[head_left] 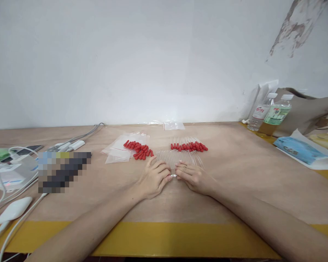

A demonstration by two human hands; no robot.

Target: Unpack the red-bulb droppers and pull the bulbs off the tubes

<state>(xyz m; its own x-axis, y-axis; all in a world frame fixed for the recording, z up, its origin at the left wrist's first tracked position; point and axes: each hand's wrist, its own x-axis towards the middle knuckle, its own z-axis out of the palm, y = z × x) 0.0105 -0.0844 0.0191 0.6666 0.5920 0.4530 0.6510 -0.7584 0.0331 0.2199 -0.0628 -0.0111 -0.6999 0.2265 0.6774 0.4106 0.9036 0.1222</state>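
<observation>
**Both hands meet at the near edge of a row of clear tubes**

The left hand [154, 178] and the right hand [192, 176] lie palm down on the tabletop [235, 182], knuckles up and fingers curled narrowly inward. Their fingertips almost touch at the centre. A short clear piece shows where the fingertips meet, but I cannot tell whether either hand actually pinches it or only rests against it.

The clear tubes [177, 157] lie directly ahead of the fingers, touching them at the near ends. They are laid side by side in a flat row, each with its long axis running away from the person, so the row spreads left to right. The row sits about midway between the two hands, and neither is clearly nearer.

Beyond it, a little to the right, is a second row of capped tubes [190, 146] with red tips. The loose red caps [139, 149] are heaped ahead and to the left, nearer the left hand, beside some clear plastic bags [117, 151].

Off to the sides (well apart from the hands) are white cables and chargers [13, 209] on the left. On the right stand two drink bottles [273, 114] and a blue packet [300, 151].
</observation>
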